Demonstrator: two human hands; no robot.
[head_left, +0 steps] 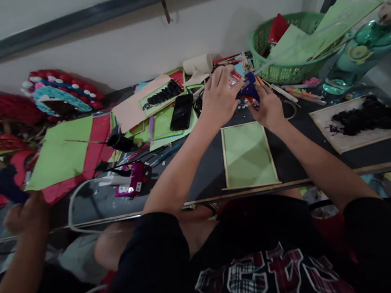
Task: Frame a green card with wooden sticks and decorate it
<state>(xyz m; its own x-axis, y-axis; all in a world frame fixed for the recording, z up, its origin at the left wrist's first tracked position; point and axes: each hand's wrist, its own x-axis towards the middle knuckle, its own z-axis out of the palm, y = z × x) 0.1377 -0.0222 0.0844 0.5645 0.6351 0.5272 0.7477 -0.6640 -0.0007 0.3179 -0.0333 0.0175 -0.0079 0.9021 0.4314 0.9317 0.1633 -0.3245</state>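
The dark blue plastic gun-shaped tool [250, 88] is above the middle of the table [198, 165], towards its far side, partly hidden by fingers. The right hand [267, 107] grasps it. The left hand [220, 95] is curled at the tool's left end, beside a small red-and-white item [236, 80] too covered to identify; whether that hand grips anything, I cannot tell.

Just nearer lies a light green rectangular panel [247, 156] edged with thin wooden strips, a shadow across it. To its right, a pale wood-edged panel [363, 122] bears black clumps whose material is hard to make out.

At the far right stands an openwork green plastic basket [274, 70], holding a red piece [278, 28] and light green sheets [293, 44]; its lower contents are hidden. Right of it, a translucent teal bottle [347, 61] tilts, its top cut off by the picture edge; I cannot see what it contains.

Left of the hands lie a black phone [181, 112] and, farther off, a small panel with black oval pieces [163, 96]. A small black cup [119, 142] stands farther left, a thin brown stick [83, 141] reaching left from its rim; its inside is too dark to read. At the left edge, a co-worker's hand [26, 214] grasps another dark blue gun-shaped tool [4, 185], its nearby surroundings dim.
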